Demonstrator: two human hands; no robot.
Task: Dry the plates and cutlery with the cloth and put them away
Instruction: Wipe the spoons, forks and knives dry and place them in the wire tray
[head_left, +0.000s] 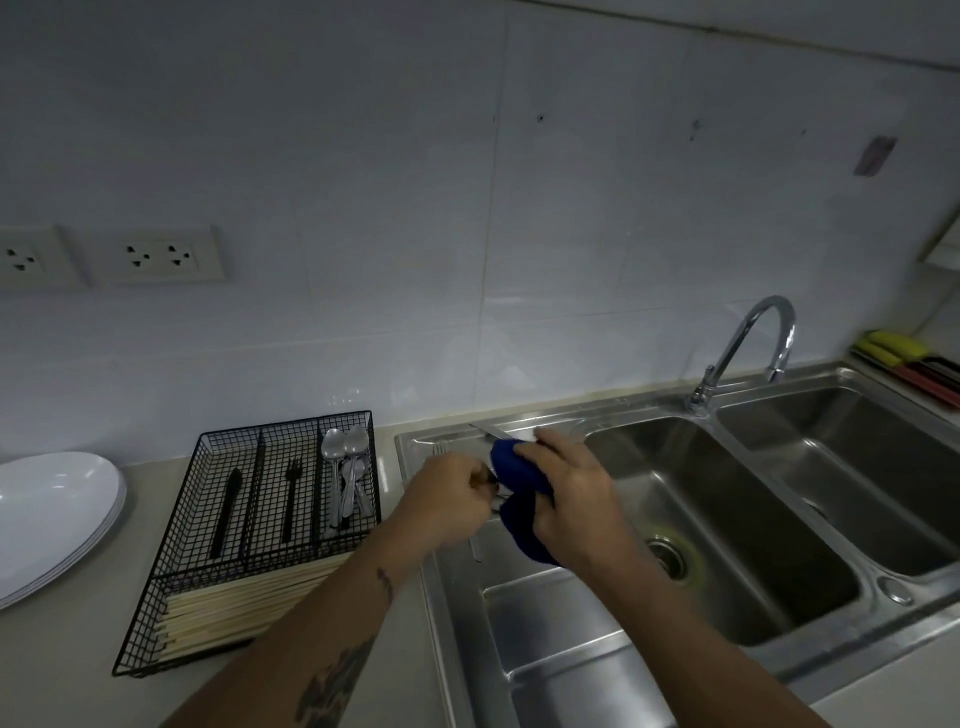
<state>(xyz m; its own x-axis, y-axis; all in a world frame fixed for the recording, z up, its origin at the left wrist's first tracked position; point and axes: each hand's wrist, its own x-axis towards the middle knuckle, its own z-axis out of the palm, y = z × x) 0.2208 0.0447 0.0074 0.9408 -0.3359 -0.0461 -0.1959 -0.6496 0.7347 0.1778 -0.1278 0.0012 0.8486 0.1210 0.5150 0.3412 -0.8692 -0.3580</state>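
Note:
My left hand (447, 501) pinches one end of a piece of cutlery over the sink's drainboard; what kind it is I cannot tell. My right hand (569, 499) grips a blue cloth (519, 470) wrapped around its other end. A knife blade (491, 431) shows just beyond the cloth. A fork (440, 448) and another metal handle (475, 552) lie on the drainboard under my hands. A black wire cutlery tray (208, 519) stands to the left, holding a black knife (228, 506), a black fork (292, 493), spoons (347, 462) and chopsticks (244, 605). Stacked white plates (52, 512) sit at far left.
A steel double sink (727, 519) with a curved tap (753, 348) fills the right side. Yellow and red items (904, 358) lie at the far right by the wall. Wall sockets (161, 255) sit above the counter on the left.

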